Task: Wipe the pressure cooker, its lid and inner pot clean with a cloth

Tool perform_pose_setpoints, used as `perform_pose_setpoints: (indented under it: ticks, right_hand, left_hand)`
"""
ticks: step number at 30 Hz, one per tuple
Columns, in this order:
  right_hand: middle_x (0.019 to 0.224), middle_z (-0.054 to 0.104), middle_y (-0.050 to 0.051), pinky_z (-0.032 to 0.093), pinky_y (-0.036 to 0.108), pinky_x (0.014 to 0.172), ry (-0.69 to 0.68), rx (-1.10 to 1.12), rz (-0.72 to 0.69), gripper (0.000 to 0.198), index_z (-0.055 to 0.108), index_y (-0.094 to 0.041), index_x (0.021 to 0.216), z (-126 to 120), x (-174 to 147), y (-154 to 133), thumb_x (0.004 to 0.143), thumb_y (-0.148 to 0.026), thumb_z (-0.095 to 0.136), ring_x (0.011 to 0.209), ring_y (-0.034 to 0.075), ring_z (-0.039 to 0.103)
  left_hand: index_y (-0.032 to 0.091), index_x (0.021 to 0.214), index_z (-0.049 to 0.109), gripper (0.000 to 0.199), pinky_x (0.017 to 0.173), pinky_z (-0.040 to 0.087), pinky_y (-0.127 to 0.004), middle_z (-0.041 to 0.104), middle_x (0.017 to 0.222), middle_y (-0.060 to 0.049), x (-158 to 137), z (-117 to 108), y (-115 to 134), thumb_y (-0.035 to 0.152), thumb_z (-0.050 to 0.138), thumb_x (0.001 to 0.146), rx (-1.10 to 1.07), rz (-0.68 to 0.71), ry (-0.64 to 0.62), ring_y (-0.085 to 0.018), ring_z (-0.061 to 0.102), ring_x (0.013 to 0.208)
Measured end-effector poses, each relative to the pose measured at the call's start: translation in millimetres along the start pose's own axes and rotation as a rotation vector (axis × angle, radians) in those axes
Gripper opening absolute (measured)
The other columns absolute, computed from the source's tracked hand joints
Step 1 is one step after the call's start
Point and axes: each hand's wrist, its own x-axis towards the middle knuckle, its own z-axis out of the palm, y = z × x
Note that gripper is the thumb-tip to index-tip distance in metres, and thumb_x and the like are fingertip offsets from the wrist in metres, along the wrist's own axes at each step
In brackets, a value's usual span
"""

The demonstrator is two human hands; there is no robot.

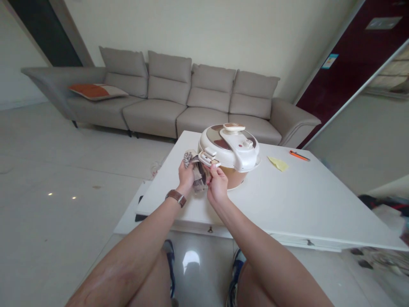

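A white and tan electric pressure cooker (pixel 231 149) stands on the white table, its lid on and its side handle (pixel 209 159) facing me. My left hand (pixel 186 177) is closed around a bunched, patterned cloth (pixel 198 172) just left of the cooker. My right hand (pixel 218 182) is also closed, pinching the cloth's right edge close under the side handle. Its thumb is very near the handle, and whether it touches cannot be made out. The fingertips of both hands are partly hidden by the cloth.
The white table (pixel 287 209) has drawers with small knobs along its near side. A yellow cloth or paper (pixel 277 163) and an orange utility knife (pixel 299 155) lie right of the cooker. Behind stands a grey sofa (pixel 153 113) with an orange and cream cushion (pixel 96 91).
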Motion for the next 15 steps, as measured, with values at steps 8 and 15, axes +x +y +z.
perform_pose_setpoints:
  ticks: [8,15]
  right_hand:
    - [0.095,0.079,0.006,0.023,0.022,0.037,0.041,0.051,0.043,0.038,0.067,-0.020,0.071,25.0,6.6,11.4,0.073,-0.055,0.082,0.040,0.003,0.043]
    - [0.068,0.074,0.003,0.023,0.023,0.038,-0.021,-0.060,0.108,0.043,0.070,-0.017,0.072,-1.6,-6.5,-2.4,0.070,-0.059,0.083,0.038,0.004,0.038]
  left_hand:
    - [0.016,0.100,0.070,0.024,0.075,0.058,-0.030,0.075,0.095,-0.007,6.9,-3.6,2.5,0.028,0.068,0.080,-0.076,-0.048,0.009,-0.019,0.069,0.082]
    - [0.018,0.101,0.066,0.020,0.087,0.059,-0.032,0.075,0.104,-0.006,18.4,-15.3,29.6,0.021,0.063,0.082,-0.135,-0.083,0.283,-0.018,0.071,0.091]
